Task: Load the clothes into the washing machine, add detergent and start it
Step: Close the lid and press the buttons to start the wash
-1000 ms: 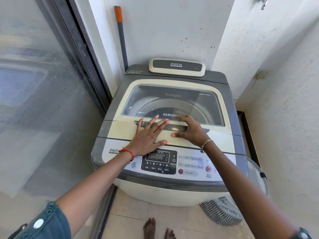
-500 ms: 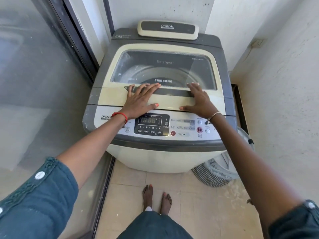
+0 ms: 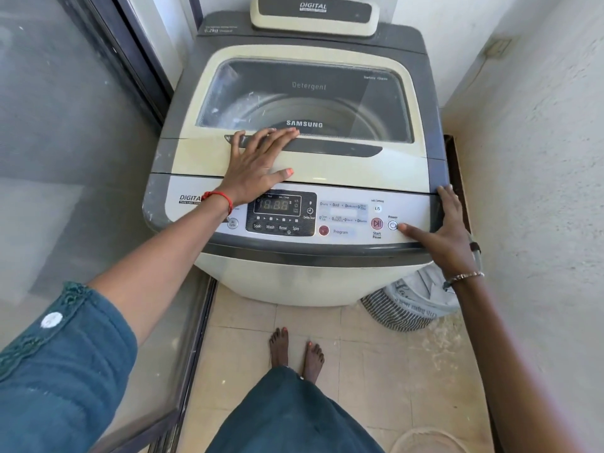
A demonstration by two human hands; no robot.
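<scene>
A cream and grey top-loading washing machine (image 3: 327, 276) stands in front of me with its glass lid (image 3: 307, 96) closed. My left hand (image 3: 258, 165) lies flat on the lid's front, fingers spread over the dark handle recess. My right hand (image 3: 447, 230) rests on the right end of the control panel (image 3: 346, 217); its thumb tip touches the round power button (image 3: 393, 225). The red start/pause button (image 3: 376, 223) sits just left of it. The display (image 3: 276, 204) shows faint digits. Through the glass I see only the bare drum, no clothes.
A striped laundry basket (image 3: 405, 308) with cloth in it stands on the floor right of the machine. A glass sliding door (image 3: 65, 158) closes off the left side, and walls hem in the back and right. My bare feet (image 3: 295, 351) stand on the tiled floor.
My right hand has left the lid and moved right and down onto the control panel, thumb on the power button. The left hand stays on the lid. The camera has tilted further down.
</scene>
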